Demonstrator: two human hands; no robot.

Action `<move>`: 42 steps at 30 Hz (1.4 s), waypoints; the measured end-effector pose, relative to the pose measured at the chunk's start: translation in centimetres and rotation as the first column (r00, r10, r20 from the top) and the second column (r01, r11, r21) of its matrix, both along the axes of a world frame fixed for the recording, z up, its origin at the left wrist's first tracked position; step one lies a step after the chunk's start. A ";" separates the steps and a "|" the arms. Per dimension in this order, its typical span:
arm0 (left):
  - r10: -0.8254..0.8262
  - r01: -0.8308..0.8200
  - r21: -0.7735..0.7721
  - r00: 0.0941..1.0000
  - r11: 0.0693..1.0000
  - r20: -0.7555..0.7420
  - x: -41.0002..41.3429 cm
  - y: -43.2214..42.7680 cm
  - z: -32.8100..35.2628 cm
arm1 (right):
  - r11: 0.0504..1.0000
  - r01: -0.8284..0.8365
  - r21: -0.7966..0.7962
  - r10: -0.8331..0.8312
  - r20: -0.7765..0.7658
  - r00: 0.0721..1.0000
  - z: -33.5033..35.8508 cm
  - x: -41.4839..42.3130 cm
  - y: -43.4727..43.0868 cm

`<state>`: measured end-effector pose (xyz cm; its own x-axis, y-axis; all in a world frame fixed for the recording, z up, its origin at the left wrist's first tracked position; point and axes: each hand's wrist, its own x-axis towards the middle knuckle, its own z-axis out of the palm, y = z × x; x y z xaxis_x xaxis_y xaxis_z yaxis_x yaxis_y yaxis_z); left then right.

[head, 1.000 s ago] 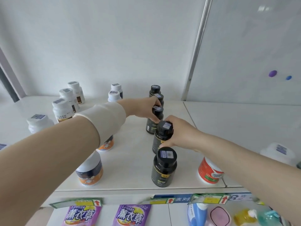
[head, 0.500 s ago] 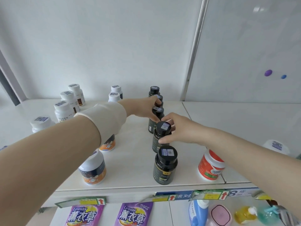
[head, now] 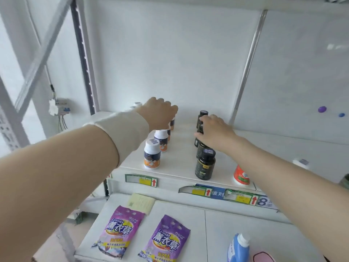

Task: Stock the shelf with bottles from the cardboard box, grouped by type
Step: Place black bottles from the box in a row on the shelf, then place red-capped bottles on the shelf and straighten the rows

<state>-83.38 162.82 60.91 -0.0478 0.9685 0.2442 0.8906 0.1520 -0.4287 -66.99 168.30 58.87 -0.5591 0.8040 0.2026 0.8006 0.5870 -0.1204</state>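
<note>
A row of black bottles runs front to back on the white shelf (head: 181,172), from the nearest black bottle (head: 205,163) to the rearmost one (head: 203,113). My right hand (head: 215,133) is wrapped over the top of a black bottle (head: 199,129) in the middle of that row. To the left stands a row of white-capped navy and orange bottles (head: 152,156). My left hand (head: 159,114) hovers over the rear of that row, fingers curled downward, hiding what lies beneath. The cardboard box is out of view.
A red tub (head: 241,175) sits at the shelf's front right, and a white-capped bottle (head: 301,162) farther right. On the lower shelf lie two purple lavender bags (head: 118,235) and a blue bottle (head: 238,248). A metal upright (head: 83,53) bounds the shelf's left.
My left hand has left the black bottles and moved left over the white-capped row. My right hand has reached farther back along the black row. The view has pulled back and shifted left.
</note>
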 end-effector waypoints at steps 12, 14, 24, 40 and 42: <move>0.323 -0.328 -0.044 0.941 0.944 -0.102 -10.6 -22.8 -3.1 | 0.913 -0.386 0.129 0.373 0.118 0.921 -3.1 -15.1 -17.4; 0.389 -0.392 -0.048 0.919 0.919 -0.062 -14.4 -26.9 -4.1 | 0.885 -0.453 0.104 0.441 0.118 0.890 -3.6 -19.5 -20.5; 0.755 -0.698 -0.289 0.620 0.655 0.212 -33.8 -50.7 -18.6 | 0.669 -0.728 -0.149 0.735 0.276 0.619 -17.0 -41.6 -36.9; 0.882 -0.620 -0.690 0.005 0.373 0.471 -49.9 -55.2 -45.1 | 0.482 -0.657 -0.580 0.867 0.424 0.261 -42.7 -65.1 -40.6; 0.872 -0.572 -0.743 -0.094 0.348 0.481 -51.6 -54.4 -48.8 | 0.478 -0.607 -0.634 0.868 0.444 0.220 -46.2 -67.2 -40.0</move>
<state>-134.93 108.42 12.15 -0.7484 0.2111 -0.6287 0.1785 0.9771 0.1156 -134.23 128.32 12.63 -0.7660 -0.1273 -0.6301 -0.0884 0.9917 -0.0929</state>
